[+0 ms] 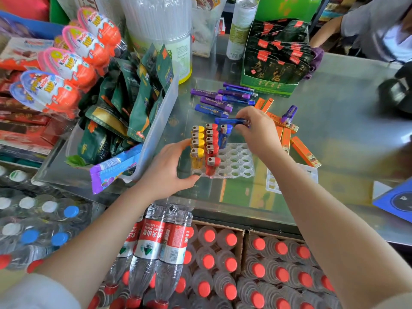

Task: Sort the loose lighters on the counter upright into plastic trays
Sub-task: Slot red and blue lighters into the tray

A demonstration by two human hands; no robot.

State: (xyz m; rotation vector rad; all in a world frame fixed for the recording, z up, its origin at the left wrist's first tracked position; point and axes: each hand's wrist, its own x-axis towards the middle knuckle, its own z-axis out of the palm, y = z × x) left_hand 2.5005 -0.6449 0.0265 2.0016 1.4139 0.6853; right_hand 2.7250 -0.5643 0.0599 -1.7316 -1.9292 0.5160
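A clear plastic tray (pixel 239 162) with round holes lies on the glass counter. Several yellow lighters (pixel 197 143) and red lighters (pixel 211 141) stand upright in its left columns, and one blue lighter (pixel 224 136) stands in the third column. My left hand (pixel 169 170) grips the tray's left edge, thumb at the front corner. My right hand (pixel 258 130) pinches a blue lighter (pixel 229 121) held sideways just above the tray's far side. Several loose blue and purple lighters (pixel 220 98) lie flat on the counter beyond the tray. Orange lighters (pixel 286 134) lie to the right.
A clear bin (pixel 160 121) of green snack packets stands left of the tray. A green display box (pixel 267 84) of dark sachets sits behind the loose lighters. Another person's arm (pixel 330 30) shows at the far right. Crates of water bottles (pixel 223 264) stand below the counter edge.
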